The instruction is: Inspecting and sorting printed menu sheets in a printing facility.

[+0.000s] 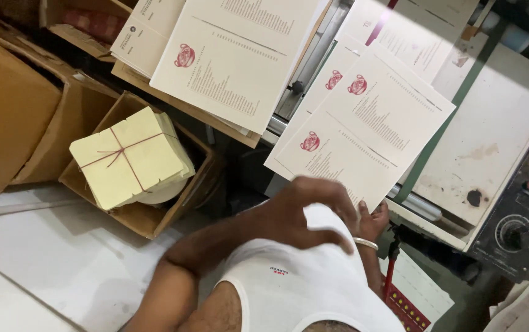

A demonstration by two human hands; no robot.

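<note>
Far to the left of both hands sits a large brown cardboard box (6, 117). Between it and the hands, an open carton (147, 212) holds a bundle of pale yellow paper (130, 157) tied crosswise with thin red string. Above the left hand and off to its left, a sheet printed with red text and a small red emblem (234, 55) lies on a board.

The left hand (314, 209) reaches across the person's chest, over a white sleeveless vest (301, 289). Its fingers are spread and slightly blurred, and it holds nothing; it hovers just below the lower edge of a stack of printed sheets (363, 129). That stack lies tilted on a machine bed, directly above both hands.

The right hand (373, 220), with a metal bangle (366, 243) on its wrist, sits just right of the left hand. Its fingers touch the bottom corner of the stack; whether it grips the paper cannot be told. The two hands are close together but apart.

Well to the right of the hands is a dark control panel (523, 215) with a round dial, a red button and a glowing orange lamp.
</note>
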